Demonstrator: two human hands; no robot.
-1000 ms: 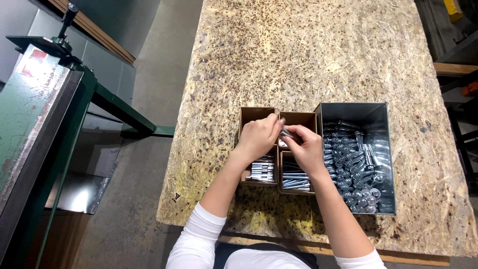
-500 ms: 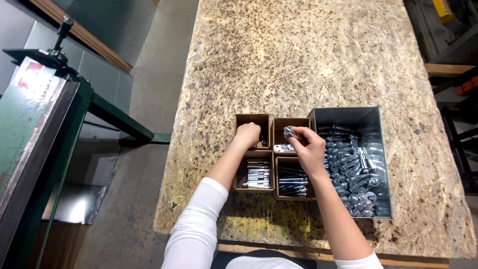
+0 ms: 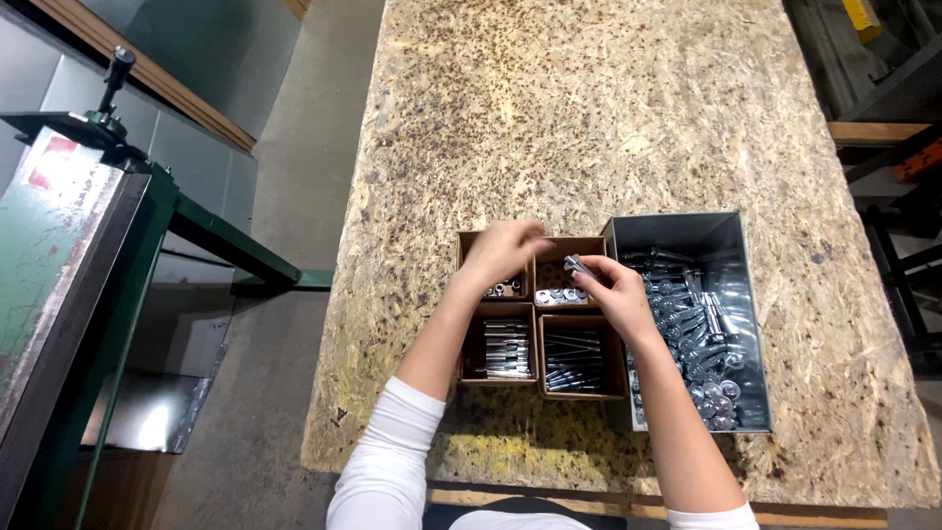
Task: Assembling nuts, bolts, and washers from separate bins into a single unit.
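Observation:
My left hand [image 3: 502, 253] hovers with fingers curled over the far left cardboard box [image 3: 467, 257], which holds small nuts; I cannot tell if it pinches anything. My right hand [image 3: 616, 291] holds a metal bolt [image 3: 576, 263] over the far right cardboard box [image 3: 563, 294], where washers lie. Two nearer cardboard boxes [image 3: 506, 349] [image 3: 575, 358] hold sorted bolts laid in rows. To the right stands a grey metal bin [image 3: 731, 240] full of mixed bolts and hardware.
All the boxes sit on a chipboard table [image 3: 589, 108]. A green metal machine [image 3: 69, 226] stands to the left across a concrete floor strip. Shelving and a wooden beam [image 3: 873, 132] lie at the far right.
My left hand has moved from beside the right hand over to the far left box. The right hand stays over the washer box with the bolt.

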